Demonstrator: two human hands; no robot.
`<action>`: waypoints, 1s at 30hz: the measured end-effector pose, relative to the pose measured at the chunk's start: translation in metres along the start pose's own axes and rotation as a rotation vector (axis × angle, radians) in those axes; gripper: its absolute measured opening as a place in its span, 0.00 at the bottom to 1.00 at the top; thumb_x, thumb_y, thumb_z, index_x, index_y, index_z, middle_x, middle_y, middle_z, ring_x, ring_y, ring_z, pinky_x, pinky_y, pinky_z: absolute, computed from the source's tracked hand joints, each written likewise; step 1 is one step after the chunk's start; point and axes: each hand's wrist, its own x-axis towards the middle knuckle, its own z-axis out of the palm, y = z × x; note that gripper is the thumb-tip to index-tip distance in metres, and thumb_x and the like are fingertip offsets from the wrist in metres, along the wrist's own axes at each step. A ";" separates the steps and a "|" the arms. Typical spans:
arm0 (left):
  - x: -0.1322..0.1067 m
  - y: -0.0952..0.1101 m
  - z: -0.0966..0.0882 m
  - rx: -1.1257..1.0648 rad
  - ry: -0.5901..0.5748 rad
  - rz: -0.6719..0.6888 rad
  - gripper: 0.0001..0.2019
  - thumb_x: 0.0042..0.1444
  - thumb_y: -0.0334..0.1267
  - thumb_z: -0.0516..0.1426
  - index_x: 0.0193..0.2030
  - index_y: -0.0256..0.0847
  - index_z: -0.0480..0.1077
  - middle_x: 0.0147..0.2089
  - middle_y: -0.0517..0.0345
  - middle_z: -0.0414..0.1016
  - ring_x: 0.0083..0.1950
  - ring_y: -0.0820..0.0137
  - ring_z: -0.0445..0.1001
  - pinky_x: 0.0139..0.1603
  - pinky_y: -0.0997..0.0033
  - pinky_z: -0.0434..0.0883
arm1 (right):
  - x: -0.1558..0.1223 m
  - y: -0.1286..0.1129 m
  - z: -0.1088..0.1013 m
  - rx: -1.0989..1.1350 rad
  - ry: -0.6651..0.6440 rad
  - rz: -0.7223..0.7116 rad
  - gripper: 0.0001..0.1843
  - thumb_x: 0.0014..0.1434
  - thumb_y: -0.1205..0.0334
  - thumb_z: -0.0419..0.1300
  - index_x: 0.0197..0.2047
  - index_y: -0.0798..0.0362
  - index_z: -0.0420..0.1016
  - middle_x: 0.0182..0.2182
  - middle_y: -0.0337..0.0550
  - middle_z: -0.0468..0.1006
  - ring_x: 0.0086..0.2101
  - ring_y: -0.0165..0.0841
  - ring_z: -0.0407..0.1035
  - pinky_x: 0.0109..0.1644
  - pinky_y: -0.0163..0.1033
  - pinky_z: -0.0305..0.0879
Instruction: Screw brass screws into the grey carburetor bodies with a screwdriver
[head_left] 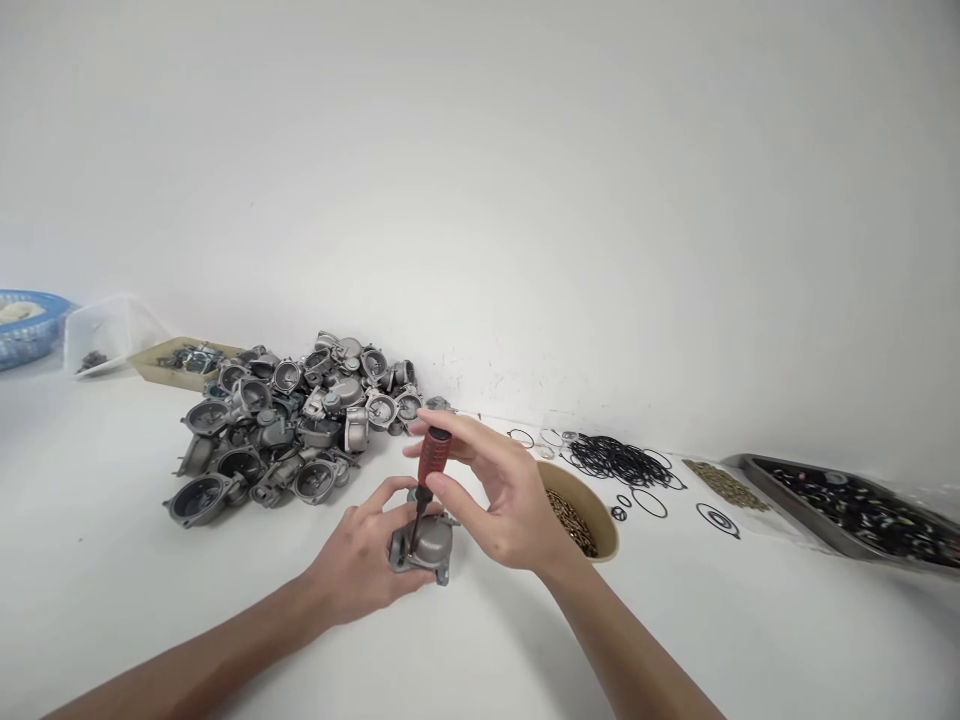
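Note:
My left hand point(361, 560) grips a grey metal carburetor bowl point(433, 540) on the white table, its domed side up. Fingers and thumb wrap the bowl's left side and hide part of it. A screwdriver point(434, 455) with a red and black handle stands nearly upright over the bowl, leaning slightly. Its handle sits between the thumb and fingers of my right hand point(499, 490). The shaft's tip meets the bowl near its left edge, where a small brass-coloured spot shows.
Left lies a heap of similar metal bowls point(315, 483), with a tan tray point(169, 372), a clear container point(112, 325) and a blue basket point(34, 340) beyond. Right are a tan tub point(609, 530) of small brass parts, black rubber rings point(615, 460) and a metal tray point(817, 535).

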 end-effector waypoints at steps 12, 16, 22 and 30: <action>-0.001 -0.003 0.002 -0.050 -0.017 -0.041 0.29 0.48 0.37 0.73 0.58 0.53 0.76 0.63 0.52 0.70 0.37 0.65 0.80 0.33 0.63 0.80 | 0.001 0.000 -0.002 0.058 -0.032 -0.040 0.28 0.67 0.72 0.63 0.66 0.40 0.73 0.45 0.43 0.81 0.42 0.36 0.77 0.51 0.50 0.78; -0.001 -0.002 0.002 -0.046 -0.014 -0.042 0.31 0.49 0.36 0.73 0.60 0.56 0.75 0.60 0.54 0.72 0.40 0.63 0.81 0.35 0.62 0.80 | 0.001 0.000 -0.001 -0.128 0.021 -0.039 0.28 0.66 0.70 0.67 0.65 0.37 0.75 0.38 0.39 0.78 0.40 0.35 0.73 0.51 0.51 0.75; -0.001 -0.002 0.000 -0.068 -0.024 -0.036 0.32 0.48 0.36 0.73 0.61 0.55 0.75 0.66 0.54 0.68 0.40 0.64 0.81 0.32 0.66 0.79 | 0.000 -0.003 -0.005 0.082 -0.087 0.032 0.27 0.70 0.70 0.60 0.67 0.38 0.71 0.48 0.44 0.79 0.46 0.37 0.77 0.53 0.51 0.79; -0.002 -0.001 0.001 -0.041 -0.023 -0.046 0.30 0.49 0.37 0.73 0.59 0.56 0.75 0.63 0.56 0.71 0.35 0.69 0.78 0.35 0.64 0.80 | 0.001 -0.003 -0.007 0.024 -0.087 0.054 0.28 0.69 0.66 0.64 0.69 0.37 0.69 0.48 0.45 0.78 0.46 0.38 0.76 0.53 0.53 0.78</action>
